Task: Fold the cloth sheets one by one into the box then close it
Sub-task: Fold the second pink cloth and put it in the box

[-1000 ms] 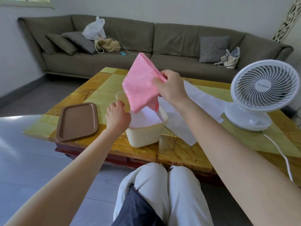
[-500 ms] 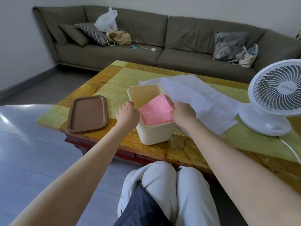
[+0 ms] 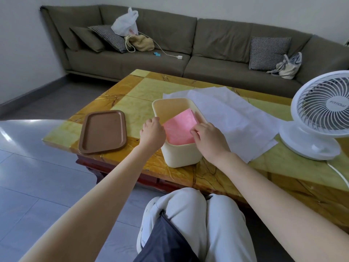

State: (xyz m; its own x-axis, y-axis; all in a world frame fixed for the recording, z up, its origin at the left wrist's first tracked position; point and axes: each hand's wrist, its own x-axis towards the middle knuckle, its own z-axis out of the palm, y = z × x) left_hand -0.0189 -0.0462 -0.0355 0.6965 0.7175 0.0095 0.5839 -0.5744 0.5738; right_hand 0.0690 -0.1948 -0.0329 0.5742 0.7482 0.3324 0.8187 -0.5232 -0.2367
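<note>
The left hand (image 3: 153, 133) is gripping the box (image 3: 181, 156) by its rim. The right hand (image 3: 210, 141) is resting curled fingers on the pink cloth (image 3: 179, 130), which is lying in the box between both hands; whether it is pinching or pressing, I cannot tell. White sheets (image 3: 232, 118) are lying just beyond the right hand.

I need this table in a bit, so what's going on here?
A seated person is packing cloth sheets into a cream box on the coffee table. The left hand grips the box's near left rim, and the right hand pinches the edge of a folded pink cloth lying inside it. White sheets lie unfolded on the table behind and right of the box. The brown lid lies to the box's left, so the box is not yet closed.
</note>
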